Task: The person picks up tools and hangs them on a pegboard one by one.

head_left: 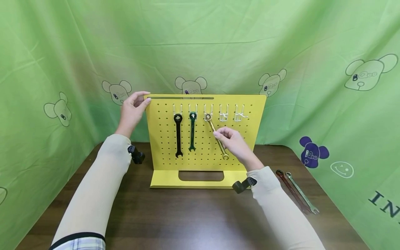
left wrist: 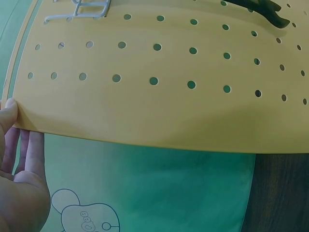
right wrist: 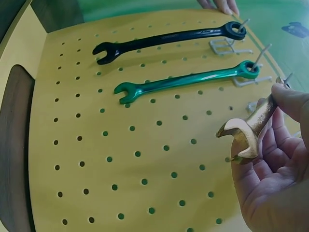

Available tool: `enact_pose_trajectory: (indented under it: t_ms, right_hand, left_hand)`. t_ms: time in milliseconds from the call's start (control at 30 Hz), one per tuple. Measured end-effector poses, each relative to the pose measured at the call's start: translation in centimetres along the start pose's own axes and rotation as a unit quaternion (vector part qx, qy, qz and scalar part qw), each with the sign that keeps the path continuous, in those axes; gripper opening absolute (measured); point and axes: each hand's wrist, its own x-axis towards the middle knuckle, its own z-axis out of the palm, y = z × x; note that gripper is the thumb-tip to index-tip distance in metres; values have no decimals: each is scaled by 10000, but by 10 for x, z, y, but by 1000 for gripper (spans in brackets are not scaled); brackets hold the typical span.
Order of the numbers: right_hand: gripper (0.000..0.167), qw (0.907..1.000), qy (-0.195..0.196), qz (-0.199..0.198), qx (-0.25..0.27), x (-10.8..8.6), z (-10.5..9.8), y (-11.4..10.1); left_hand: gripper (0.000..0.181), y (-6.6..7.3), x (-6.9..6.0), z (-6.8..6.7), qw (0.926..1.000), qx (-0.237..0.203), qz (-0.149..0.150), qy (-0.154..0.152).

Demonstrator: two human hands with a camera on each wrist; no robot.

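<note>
A yellow pegboard (head_left: 200,166) stands upright on the table. My left hand (head_left: 132,113) pinches its upper left corner between thumb and fingers, also seen in the left wrist view. My right hand (head_left: 234,144) pinches a gold wrench (head_left: 213,126) by its shaft. The wrench slants, ring end at the third hook from the left, open end down to the right. In the right wrist view its gold jaw end (right wrist: 244,140) points toward the camera. Left of it, a green wrench (head_left: 192,133) and a black wrench (head_left: 178,135) hang from hooks.
Two white hooks, the fourth (head_left: 223,116) and fifth (head_left: 239,116), hold no wrench. A dark red wrench (head_left: 292,189) and a silver wrench (head_left: 301,192) lie on the brown table (head_left: 187,215) at the right, beside my right forearm. Green curtains with printed bear heads surround the table.
</note>
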Motion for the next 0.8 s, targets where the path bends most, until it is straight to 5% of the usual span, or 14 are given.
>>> enact_pose_trajectory:
  t_ms: [800]
  right_hand:
    - [45,9994,-37,314,172,20,14,14]
  left_hand:
    - [31,-4,2,1,10000,-68,33,18]
